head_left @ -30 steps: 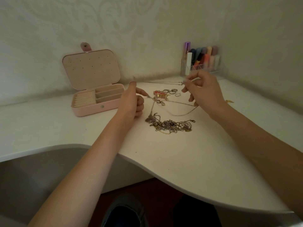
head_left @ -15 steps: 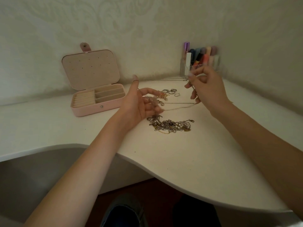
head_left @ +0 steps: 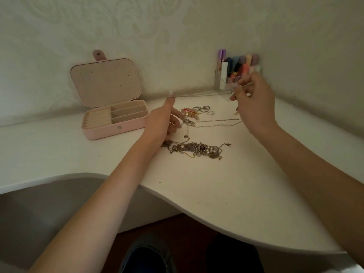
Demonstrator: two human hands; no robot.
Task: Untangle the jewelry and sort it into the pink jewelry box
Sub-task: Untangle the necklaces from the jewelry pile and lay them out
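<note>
Both hands hold one thin chain (head_left: 199, 94) taut above the table (head_left: 216, 190): left hand (head_left: 161, 123) hooks it over the thumb, right hand (head_left: 254, 103) pinches its end.

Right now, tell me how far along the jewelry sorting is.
Early stage. Done: the pink jewelry box stands open, its visible compartments bare. In hand: a thin chain stretched between the left hand, looped over its thumb, and the right hand, which pinches the other end. Left: the tangled pile, the rings and a second chain lie on the table, unsorted.
</note>
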